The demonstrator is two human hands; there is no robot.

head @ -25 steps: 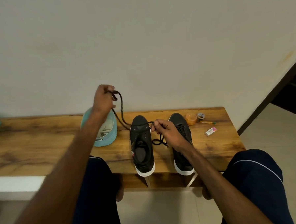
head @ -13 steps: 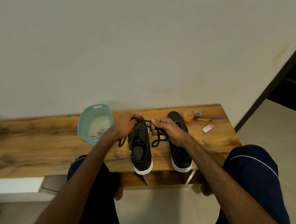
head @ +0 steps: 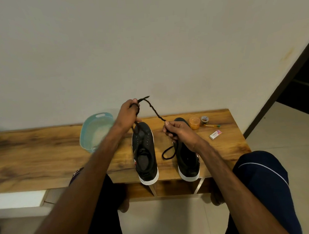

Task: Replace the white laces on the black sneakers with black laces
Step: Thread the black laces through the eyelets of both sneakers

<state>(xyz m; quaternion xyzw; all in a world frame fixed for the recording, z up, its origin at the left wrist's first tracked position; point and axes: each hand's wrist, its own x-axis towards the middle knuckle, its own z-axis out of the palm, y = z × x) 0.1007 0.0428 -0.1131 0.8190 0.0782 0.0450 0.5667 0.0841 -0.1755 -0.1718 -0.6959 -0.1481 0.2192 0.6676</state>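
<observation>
Plain off-white wall (head: 146, 45), wooden bench (head: 35, 155), pale tiled floor (head: 164, 220), dark doorway (head: 302, 84) at right

Both hands (head: 127, 114) (head: 179, 133) hold a black lace (head: 154, 110) above 2 black sneakers (head: 144, 151).

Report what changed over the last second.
The left hand, gripping the black lace, dropped from above the teal basin to the left sneaker toe, then rose again, stretching the lace up from the right hand. Nothing was let go. The right hand kept pinching the lace beside the right sneaker; sneakers and basin stayed put.
</observation>
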